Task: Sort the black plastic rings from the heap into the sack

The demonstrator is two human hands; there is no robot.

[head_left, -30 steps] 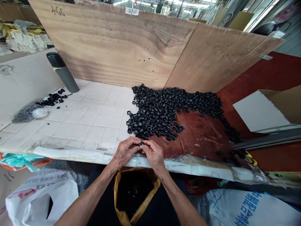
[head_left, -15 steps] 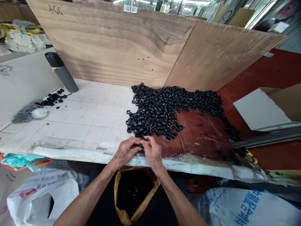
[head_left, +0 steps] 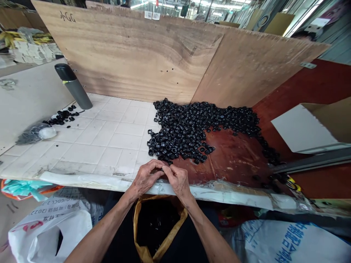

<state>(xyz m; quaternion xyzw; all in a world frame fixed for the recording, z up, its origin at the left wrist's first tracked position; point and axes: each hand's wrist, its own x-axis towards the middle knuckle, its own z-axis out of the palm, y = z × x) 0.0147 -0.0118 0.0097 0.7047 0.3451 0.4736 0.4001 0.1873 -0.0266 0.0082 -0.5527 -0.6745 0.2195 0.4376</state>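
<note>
Both hands meet at the table's front edge, just in front of a heap of small black plastic rings [head_left: 186, 126]. The fingers of my left hand [head_left: 146, 178] are pinched together. My right hand [head_left: 178, 180] is closed too, its thumb and forefinger against the left fingertips. Between them is a small black plastic part, almost wholly hidden by the fingers. A few rings lie right behind the fingertips. Below the hands, an open yellow-rimmed bag [head_left: 136, 226] has a dark inside with a few small glints.
A grey bottle [head_left: 78, 94] stands at the back left, near loose black pieces [head_left: 62, 116] and a clear plastic bag [head_left: 34, 133]. A plywood board [head_left: 131, 54] closes off the back. On the right are a cardboard box [head_left: 304, 128] and a metal bar [head_left: 315, 159]. White sacks [head_left: 49, 226] lie below.
The fingertips have drawn closer together, with the right thumb and forefinger shifting slightly left, and now cover more of the small black part. The heap looks the same.
</note>
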